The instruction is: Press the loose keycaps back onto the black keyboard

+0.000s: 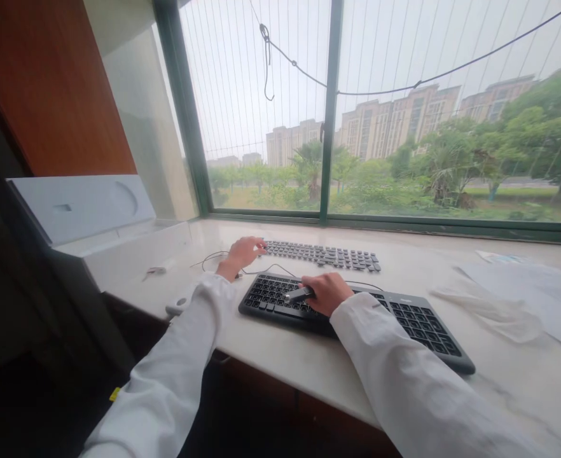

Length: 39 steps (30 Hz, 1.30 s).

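A row of loose grey keycaps (323, 253) lies laid out like a keyboard near the window. At its left end is my left hand (243, 253), thumb and forefinger pinched at an end keycap. Closer to me sits a black keyboard (418, 324) with its keycaps off, so the bare key sockets show. My right hand (328, 292) rests over the keyboard's middle, closed around a small black tool with a silver tip (299, 295). That tip points left, just above the sockets; what kind of tool it is cannot be made out.
A thin cable (280, 267) runs behind the keyboard. On the left stand an open white box (132, 251) and small pale items (178, 306) near the counter edge. Crumpled plastic (495, 312) and paper sheets (538, 296) lie right. A green-framed window (325, 191) rises behind.
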Available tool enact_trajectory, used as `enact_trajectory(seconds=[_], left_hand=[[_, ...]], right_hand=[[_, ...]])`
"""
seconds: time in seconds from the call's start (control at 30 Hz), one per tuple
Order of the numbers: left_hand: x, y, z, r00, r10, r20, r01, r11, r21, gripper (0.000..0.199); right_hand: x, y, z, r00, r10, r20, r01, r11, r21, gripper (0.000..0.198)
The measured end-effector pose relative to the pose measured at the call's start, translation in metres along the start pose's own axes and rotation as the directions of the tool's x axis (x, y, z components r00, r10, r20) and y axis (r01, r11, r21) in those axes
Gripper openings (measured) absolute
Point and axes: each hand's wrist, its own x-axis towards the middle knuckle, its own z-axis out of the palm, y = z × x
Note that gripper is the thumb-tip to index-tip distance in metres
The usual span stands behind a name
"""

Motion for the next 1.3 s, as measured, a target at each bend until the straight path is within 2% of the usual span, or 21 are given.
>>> enact_trajectory(seconds=[0.07,0.13,0.23,0.37,0.6,0.9,1.3], left_hand=[[0.018,-0.006,0.014,0.997,-0.019,0.078,0.017,1.000,0.025,0.020],[0.028,-0.011,0.028,0.994,-0.026,0.109,0.020,0.998,0.055,0.021],[0.032,-0.016,0.044,0.993,-0.016,0.120,0.005,0.996,0.088,0.020],[0.031,-0.021,0.055,0.988,-0.002,0.152,-0.015,0.994,0.110,0.020],[0.029,-0.027,0.056,0.988,0.002,0.157,-0.025,0.989,0.145,0.022],[0.026,-0.021,0.054,0.992,-0.019,0.126,-0.002,0.986,0.166,0.016],[0.028,-0.024,0.053,0.992,0.027,0.120,-0.052,0.976,0.213,0.017]], right_hand=[[0.000,0.001,0.000,1.000,0.007,-0.006,-0.007,1.000,0.002,0.020],[0.000,0.001,0.000,1.000,0.004,-0.009,-0.004,1.000,0.003,0.019],[0.000,0.001,0.000,1.000,-0.010,-0.006,0.010,1.000,0.012,0.016],[0.001,-0.001,0.000,1.000,-0.007,-0.006,0.007,1.000,0.027,0.016],[0.002,-0.004,0.001,1.000,0.002,-0.002,-0.002,0.999,0.040,0.018],[0.001,-0.004,-0.001,1.000,0.017,-0.005,-0.017,0.998,0.060,0.019],[0.000,-0.002,0.001,1.000,0.016,-0.012,-0.015,0.998,0.067,0.019]])
